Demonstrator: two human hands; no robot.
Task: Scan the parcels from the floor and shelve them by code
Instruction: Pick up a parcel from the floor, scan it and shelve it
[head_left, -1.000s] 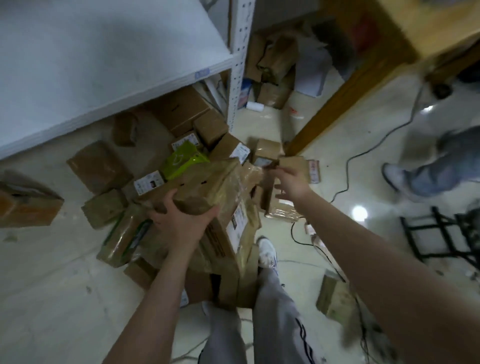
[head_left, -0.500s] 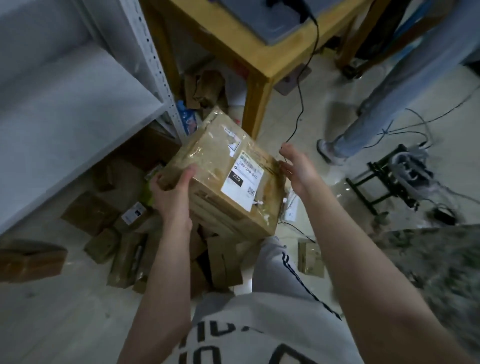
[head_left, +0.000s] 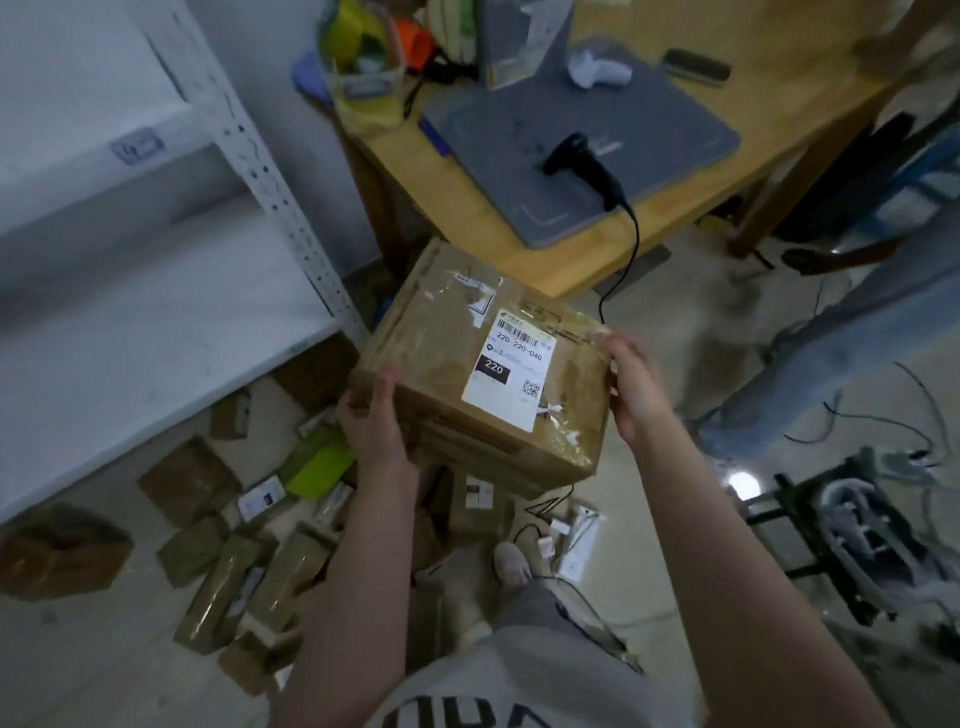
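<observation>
Before the near corner of the wooden table (head_left: 447, 197), we hold a cardboard parcel (head_left: 441, 332), its long axis running hand to hand, one corner aimed at the table, white shipping label (head_left: 506, 382) face up. Wrinkled glossy tape wraps the brown, boxy card. Our left hand (head_left: 371, 423) grips the left side, thumb on top; our right hand (head_left: 638, 387) clasps the right edge. A black barcode scanner (head_left: 582, 166) lies on the table's grey mat (head_left: 654, 119).

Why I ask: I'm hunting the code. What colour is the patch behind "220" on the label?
The patch is black; head view.
</observation>
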